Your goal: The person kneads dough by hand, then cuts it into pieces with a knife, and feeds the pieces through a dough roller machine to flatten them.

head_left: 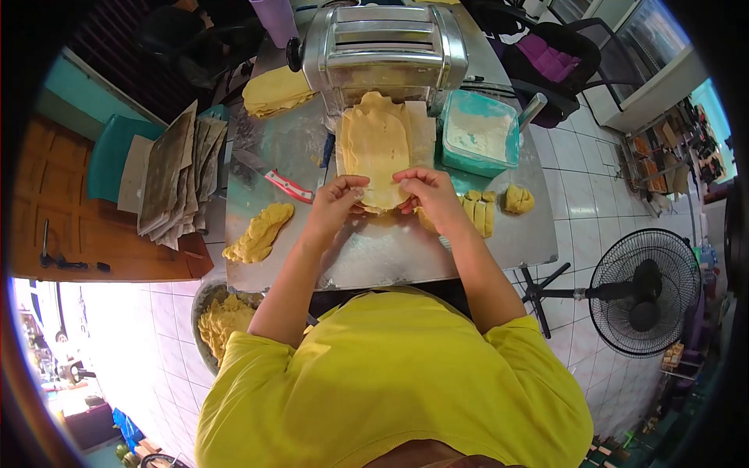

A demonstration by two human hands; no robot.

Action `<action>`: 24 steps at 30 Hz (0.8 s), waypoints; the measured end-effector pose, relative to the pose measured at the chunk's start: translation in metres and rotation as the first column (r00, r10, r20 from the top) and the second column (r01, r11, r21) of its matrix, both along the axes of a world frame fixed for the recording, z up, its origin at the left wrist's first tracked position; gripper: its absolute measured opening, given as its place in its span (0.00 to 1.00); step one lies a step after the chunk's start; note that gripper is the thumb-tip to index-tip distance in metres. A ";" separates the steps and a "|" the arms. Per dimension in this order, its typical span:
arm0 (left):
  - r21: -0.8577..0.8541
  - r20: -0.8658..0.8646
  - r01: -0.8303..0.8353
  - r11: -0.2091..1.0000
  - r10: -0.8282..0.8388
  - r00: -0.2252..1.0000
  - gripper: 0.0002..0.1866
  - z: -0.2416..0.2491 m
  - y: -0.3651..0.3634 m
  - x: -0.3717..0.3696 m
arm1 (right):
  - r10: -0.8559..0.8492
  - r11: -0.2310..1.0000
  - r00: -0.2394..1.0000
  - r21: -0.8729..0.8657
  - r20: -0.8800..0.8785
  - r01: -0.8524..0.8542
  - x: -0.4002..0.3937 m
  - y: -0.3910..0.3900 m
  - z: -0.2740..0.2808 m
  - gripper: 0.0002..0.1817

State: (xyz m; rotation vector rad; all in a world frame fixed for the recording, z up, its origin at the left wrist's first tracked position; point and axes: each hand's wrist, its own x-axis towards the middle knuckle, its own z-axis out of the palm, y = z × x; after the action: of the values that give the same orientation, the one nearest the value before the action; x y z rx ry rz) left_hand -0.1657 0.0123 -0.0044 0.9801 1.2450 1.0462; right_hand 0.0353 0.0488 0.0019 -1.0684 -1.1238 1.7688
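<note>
A flat yellow dough sheet (376, 148) lies in front of a silver dough roller machine (384, 58), seemingly several layers thick. My left hand (340, 201) pinches the near left corner of the sheet between thumb and fingers. At the near right corner, my right hand (425, 193) grips the dough the same way. To the left rest a knife with a red and white handle (289, 186) and a lump of dough (260, 232). Cut dough pieces (478, 210) and a round dough ball (519, 199) sit right of my right hand.
A teal tub of flour (479, 132) stands right of the machine. More flat dough sheets (278, 91) are stacked at its left. Below the metal table (374, 253), a bowl (204, 349) holds dough. A black fan (644, 292) stands on the right.
</note>
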 end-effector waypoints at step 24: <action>0.573 -0.394 0.059 0.818 0.210 0.895 0.10 0.015 0.078 -0.005 | -0.326 0.602 0.847 0.783 0.419 -0.156 -0.017 0.061 0.032 0.10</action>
State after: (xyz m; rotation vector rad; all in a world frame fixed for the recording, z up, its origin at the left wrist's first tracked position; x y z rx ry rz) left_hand -0.1712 0.0906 0.0103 1.7262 1.3660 1.3532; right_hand 0.0181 0.1100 0.0342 -0.9930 -1.9160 0.6576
